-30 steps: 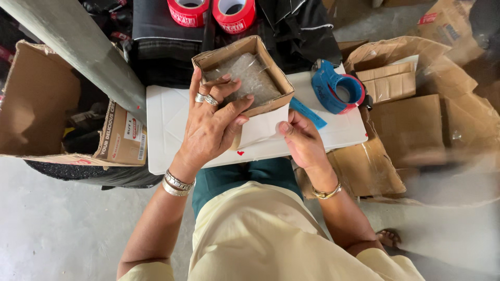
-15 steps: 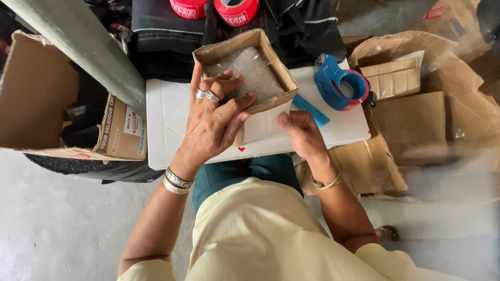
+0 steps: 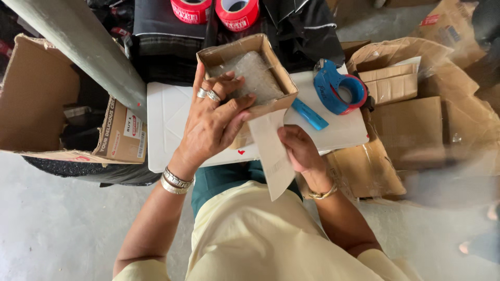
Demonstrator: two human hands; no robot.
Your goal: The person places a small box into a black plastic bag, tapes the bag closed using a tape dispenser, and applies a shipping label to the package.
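Two hands busy: left hand (image 3: pixel 216 122) grips open box (image 3: pixel 249 73), right hand (image 3: pixel 298 149) pinches its flap (image 3: pixel 273 151); blue tape dispenser (image 3: pixel 341 93) nr.

Open cardboard box (image 3: pixel 276 78), probably bubble-wrap-filled, flap down.
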